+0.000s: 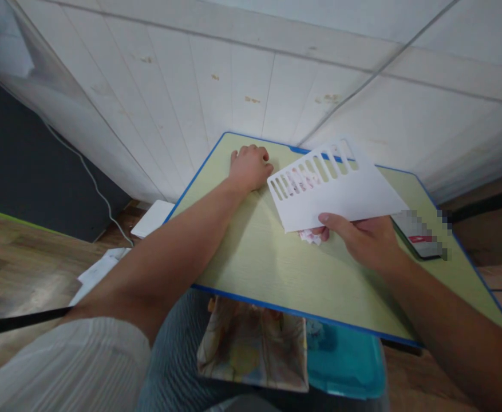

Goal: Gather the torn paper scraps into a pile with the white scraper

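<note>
My right hand [366, 237] is closed on a white slotted card [332, 200], thumb on top and fingers underneath. A row of long rounded slots runs along the card's far edge, and it is held tilted above the table. Through some slots a pink-and-white patterned piece shows; its jagged edge [309, 236] sticks out below the card by my fingertips. I cannot tell whether that piece is held or lies on the table. My left hand [251, 167] rests on the tabletop left of the card, fingers loosely bent and apart, with nothing visible in it.
The small pale-green table [233, 252] has a blue rim and stands against a white plank wall. A phone [422, 237], partly blurred, lies at its right. Below the near edge are a patterned fabric box [251, 355] and a turquoise plastic lid [349, 363]. White papers [100, 266] lie left.
</note>
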Available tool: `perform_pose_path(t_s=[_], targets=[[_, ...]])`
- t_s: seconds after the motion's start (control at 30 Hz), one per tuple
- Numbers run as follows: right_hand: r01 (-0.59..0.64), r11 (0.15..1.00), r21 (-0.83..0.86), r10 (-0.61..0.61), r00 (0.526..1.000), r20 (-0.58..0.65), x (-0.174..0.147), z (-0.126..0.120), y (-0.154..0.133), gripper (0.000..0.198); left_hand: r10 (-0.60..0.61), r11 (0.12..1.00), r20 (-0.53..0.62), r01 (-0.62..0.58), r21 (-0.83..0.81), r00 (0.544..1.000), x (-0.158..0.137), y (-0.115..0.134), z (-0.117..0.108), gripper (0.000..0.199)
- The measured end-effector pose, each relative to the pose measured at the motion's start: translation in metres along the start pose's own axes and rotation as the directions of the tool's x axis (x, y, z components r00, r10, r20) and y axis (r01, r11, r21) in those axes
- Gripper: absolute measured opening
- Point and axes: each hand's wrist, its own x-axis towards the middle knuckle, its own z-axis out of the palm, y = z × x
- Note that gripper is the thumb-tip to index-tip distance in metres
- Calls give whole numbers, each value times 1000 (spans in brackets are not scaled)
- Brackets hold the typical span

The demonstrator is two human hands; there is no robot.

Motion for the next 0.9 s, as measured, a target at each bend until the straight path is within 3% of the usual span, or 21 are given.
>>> perform_pose_path(t_s=[0.3, 0.57, 0.73, 0.9], targets=[[-16, 1000, 14, 16, 1000, -6, -3, -1, -5, 42, 0, 1000, 11, 0, -26, 1000, -1, 2, 2, 30], [-44, 996, 73, 33, 990, 138, -11, -4, -14, 32, 8, 1000, 29, -7, -29, 1000, 0, 3, 0, 30], [-20, 980, 196, 3, 996, 85, -6, -3, -13, 20, 6, 1000, 34, -6, 6, 999, -1, 4, -3, 27], [-30, 980, 197, 10, 995, 101, -1, -3, -14, 20, 20, 1000, 10, -20, -21, 1000, 1, 1, -1, 28]])
